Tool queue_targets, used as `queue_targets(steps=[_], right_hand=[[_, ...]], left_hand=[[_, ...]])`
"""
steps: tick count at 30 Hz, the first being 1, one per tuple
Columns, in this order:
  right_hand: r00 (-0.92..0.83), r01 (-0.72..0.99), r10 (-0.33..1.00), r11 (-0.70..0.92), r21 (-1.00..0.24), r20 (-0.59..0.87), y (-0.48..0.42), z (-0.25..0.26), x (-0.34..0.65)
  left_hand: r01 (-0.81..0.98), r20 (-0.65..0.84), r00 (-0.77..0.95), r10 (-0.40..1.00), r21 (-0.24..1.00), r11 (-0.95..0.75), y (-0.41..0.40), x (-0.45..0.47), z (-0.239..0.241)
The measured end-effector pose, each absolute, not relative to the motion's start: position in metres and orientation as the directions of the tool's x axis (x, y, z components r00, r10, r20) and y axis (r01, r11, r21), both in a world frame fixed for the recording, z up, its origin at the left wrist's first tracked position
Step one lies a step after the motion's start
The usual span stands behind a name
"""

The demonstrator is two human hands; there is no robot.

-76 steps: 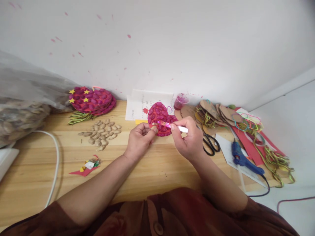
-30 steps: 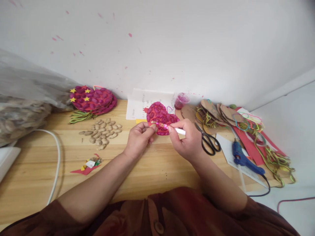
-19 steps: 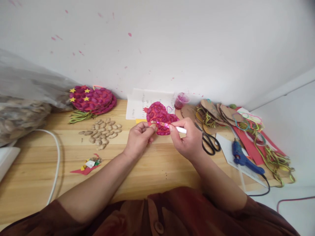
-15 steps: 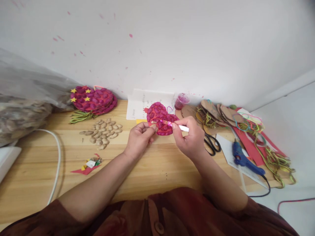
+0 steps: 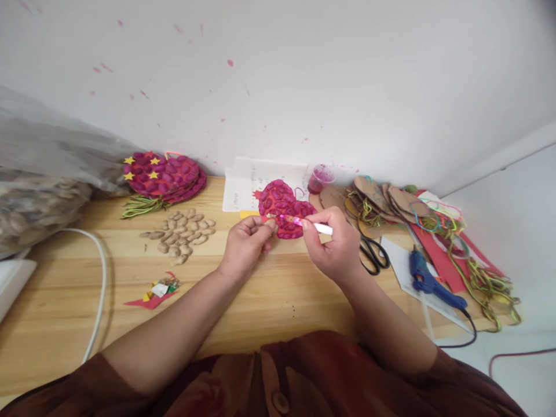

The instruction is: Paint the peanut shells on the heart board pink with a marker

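A red heart-shaped piece (image 5: 284, 205) covered with painted magenta peanut shells lies on the wooden table (image 5: 243, 289). My left hand (image 5: 245, 246) is closed, its fingertips pinching a peanut shell at the heart's lower left edge. My right hand (image 5: 336, 246) is closed on a thin white-handled brush (image 5: 310, 224) with a pink-stained tip, which reaches across the heart to the shell in my left fingers. A small cup of red paint (image 5: 319, 176) stands just behind the heart.
Loose unpainted peanut shells (image 5: 182, 231) lie left of my hands, with a stack of finished red hearts (image 5: 163, 174) behind. A bag of peanuts (image 5: 39, 185) fills the far left. Scissors (image 5: 371, 255), a blue glue gun (image 5: 430, 284), cardboard cutouts (image 5: 382, 200) and coloured strings (image 5: 482, 278) crowd the right.
My right hand has shifted the brush slightly back and forth over the shell. My left hand has stayed put at the heart's edge.
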State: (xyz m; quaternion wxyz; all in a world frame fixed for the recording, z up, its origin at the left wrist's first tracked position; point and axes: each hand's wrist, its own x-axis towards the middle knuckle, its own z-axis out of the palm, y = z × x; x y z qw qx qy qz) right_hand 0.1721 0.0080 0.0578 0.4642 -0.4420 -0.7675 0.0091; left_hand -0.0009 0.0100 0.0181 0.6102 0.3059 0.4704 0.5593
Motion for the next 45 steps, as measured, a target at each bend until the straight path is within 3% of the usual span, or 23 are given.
queue_targets(steps=[23, 45], right_hand=[[-0.325, 0.603, 0.656, 0.699, -0.385, 0.681, 0.008, 0.061, 0.172], [-0.325, 0.594, 0.690, 0.681, -0.428, 0.647, 0.012, 0.063, 0.179]], left_hand=[[-0.350, -0.222, -0.013, 0.975, 0.914, 0.204, 0.009, -0.003, 0.015], [-0.354, -0.243, -0.017, 0.970, 0.909, 0.222, 0.008, -0.002, 0.019]])
